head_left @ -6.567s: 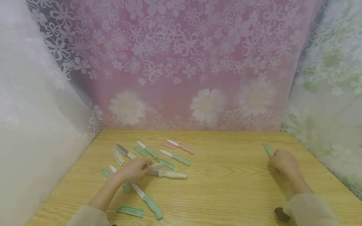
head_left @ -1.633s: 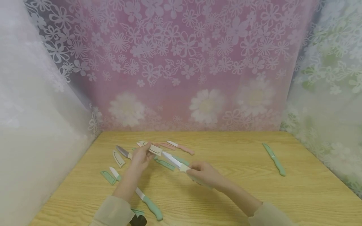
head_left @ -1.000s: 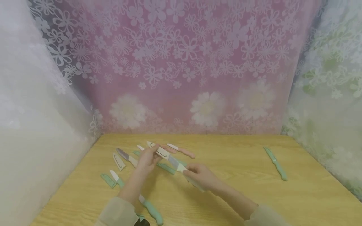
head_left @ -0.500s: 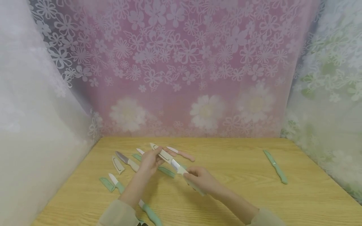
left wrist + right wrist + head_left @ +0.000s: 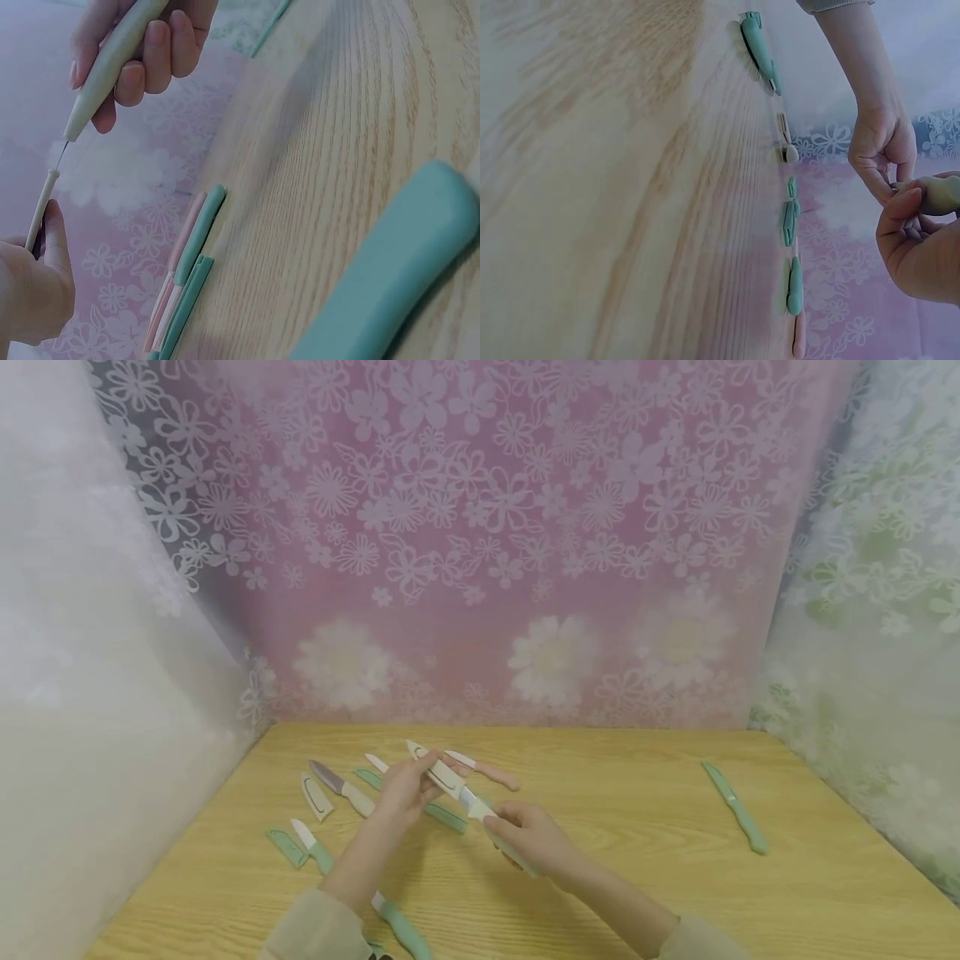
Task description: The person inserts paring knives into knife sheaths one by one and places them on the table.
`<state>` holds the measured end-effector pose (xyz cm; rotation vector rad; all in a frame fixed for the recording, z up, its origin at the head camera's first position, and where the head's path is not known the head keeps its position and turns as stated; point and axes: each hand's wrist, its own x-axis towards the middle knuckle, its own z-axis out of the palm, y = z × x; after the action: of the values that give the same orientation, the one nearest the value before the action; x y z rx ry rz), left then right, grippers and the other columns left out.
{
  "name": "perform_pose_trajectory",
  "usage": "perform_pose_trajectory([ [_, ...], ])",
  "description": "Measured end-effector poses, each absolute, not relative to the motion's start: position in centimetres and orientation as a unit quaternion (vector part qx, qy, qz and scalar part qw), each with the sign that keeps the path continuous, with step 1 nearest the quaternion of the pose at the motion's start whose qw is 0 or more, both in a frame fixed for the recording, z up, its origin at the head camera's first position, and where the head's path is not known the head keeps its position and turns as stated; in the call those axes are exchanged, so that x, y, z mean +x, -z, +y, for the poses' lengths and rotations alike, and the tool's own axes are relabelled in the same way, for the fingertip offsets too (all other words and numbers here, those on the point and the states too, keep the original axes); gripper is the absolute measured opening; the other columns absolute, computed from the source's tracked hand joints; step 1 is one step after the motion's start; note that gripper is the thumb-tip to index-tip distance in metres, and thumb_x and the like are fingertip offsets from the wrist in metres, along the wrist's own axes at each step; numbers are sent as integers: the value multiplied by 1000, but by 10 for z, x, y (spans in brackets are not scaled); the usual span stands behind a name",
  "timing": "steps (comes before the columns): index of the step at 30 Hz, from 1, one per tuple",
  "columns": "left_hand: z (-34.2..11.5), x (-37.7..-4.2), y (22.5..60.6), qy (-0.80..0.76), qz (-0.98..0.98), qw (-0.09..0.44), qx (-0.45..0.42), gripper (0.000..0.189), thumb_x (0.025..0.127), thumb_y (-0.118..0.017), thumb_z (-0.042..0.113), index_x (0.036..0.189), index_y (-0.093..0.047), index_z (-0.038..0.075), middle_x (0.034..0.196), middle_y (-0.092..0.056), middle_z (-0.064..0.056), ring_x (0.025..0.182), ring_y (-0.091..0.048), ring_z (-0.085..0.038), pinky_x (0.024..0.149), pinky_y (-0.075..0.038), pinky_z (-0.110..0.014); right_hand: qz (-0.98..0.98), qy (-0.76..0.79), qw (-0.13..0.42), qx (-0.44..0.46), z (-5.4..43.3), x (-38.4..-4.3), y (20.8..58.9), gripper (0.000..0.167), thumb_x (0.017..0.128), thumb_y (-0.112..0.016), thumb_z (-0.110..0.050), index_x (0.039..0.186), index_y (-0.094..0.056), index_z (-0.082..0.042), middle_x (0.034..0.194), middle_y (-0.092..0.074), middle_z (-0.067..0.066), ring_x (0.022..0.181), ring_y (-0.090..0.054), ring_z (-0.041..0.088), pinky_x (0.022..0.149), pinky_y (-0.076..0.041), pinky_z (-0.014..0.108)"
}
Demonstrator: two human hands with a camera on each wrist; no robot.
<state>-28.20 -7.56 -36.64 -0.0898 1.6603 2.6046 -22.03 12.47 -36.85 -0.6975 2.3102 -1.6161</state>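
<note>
In the head view my left hand (image 5: 405, 792) pinches a cream blade sheath (image 5: 447, 779) between thumb and fingers, raised above the table. My right hand (image 5: 536, 839) grips the pale cream handle of a kitchen knife (image 5: 480, 811). Most of the blade is inside the sheath; only a short strip shows between sheath and handle. From the left wrist, the cream knife handle (image 5: 116, 67) points down toward the sheath (image 5: 41, 210), a thin length of blade between them. The right wrist view shows both hands close together around the knife, the sheath mostly hidden there.
A sheathed green knife (image 5: 735, 808) lies at the right. Left lie a dark-bladed cream knife (image 5: 356, 798), a cream sheath (image 5: 317, 797), a green sheath (image 5: 287, 847) and green knives, one in front (image 5: 405, 931). A pink knife (image 5: 495, 774) lies behind my hands.
My right hand has left the green knife at the right and taken up the cream-handled knife. Its blade has slid steadily deeper into the sheath in my left hand.
</note>
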Motion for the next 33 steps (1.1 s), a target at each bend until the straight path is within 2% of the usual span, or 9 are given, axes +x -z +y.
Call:
perform_pose_trajectory([
  [3, -73, -282, 367, -842, 537, 26, -27, 28, 94, -53, 12, 107, -54, -13, 83, -66, -9, 78, -66, -18, 82, -54, -33, 787, 555, 119, -240, 125, -223, 369, 30, 97, -48, -20, 99, -55, 9, 64, -49, 2, 50, -41, 8, 43, -38, 13],
  [6, -72, -281, 367, -841, 539, 30, -20, 19, 95, -53, 12, 93, -61, -5, 84, -66, -10, 80, -66, -20, 82, -55, -33, 788, 555, 119, -239, 125, -223, 370, 31, 97, -47, -20, 97, -54, 11, 64, -48, 2, 50, -40, 7, 44, -38, 13],
  [10, -70, -280, 367, -836, 547, 37, 2, 23, 96, -49, 10, 83, -64, -2, 87, -66, -12, 82, -66, -21, 83, -54, -33, 786, 560, 115, -237, 124, -224, 371, 33, 97, -47, -21, 103, -54, 11, 66, -49, 3, 51, -41, 8, 44, -38, 13],
  [14, -68, -278, 368, -829, 558, 38, 17, 25, 97, -48, 11, 87, -63, -6, 88, -66, -12, 83, -66, -21, 83, -54, -32, 784, 565, 111, -231, 124, -226, 372, 35, 97, -48, -21, 107, -53, 13, 67, -50, 3, 51, -41, 9, 43, -37, 13],
  [20, -66, -277, 371, -822, 568, 42, 13, 20, 95, -52, 14, 94, -60, -5, 85, -67, -8, 82, -66, -20, 83, -54, -32, 783, 567, 109, -231, 122, -227, 373, 38, 96, -48, -21, 111, -52, 15, 64, -49, 2, 48, -39, 9, 41, -35, 13],
  [27, -67, -275, 373, -826, 561, 47, 11, 33, 96, -51, 14, 115, -47, -12, 91, -67, -9, 87, -66, -19, 85, -53, -31, 787, 556, 104, -247, 121, -228, 375, 32, 97, -47, -18, 103, -54, 12, 61, -47, 1, 46, -38, 6, 40, -34, 12],
  [29, -67, -275, 373, -826, 562, 46, 10, 33, 96, -52, 16, 112, -50, -12, 92, -67, -10, 89, -66, -20, 85, -53, -31, 789, 552, 106, -247, 122, -230, 376, 33, 97, -47, -19, 104, -55, 12, 62, -48, 1, 47, -39, 7, 40, -35, 13],
  [33, -68, -275, 374, -811, 583, 50, 26, 27, 95, -52, 16, 101, -59, -9, 93, -67, -12, 91, -65, -24, 86, -53, -34, 796, 535, 120, -256, 128, -234, 377, 35, 96, -49, -22, 108, -55, 10, 72, -57, 10, 57, -51, 14, 48, -46, 17],
])
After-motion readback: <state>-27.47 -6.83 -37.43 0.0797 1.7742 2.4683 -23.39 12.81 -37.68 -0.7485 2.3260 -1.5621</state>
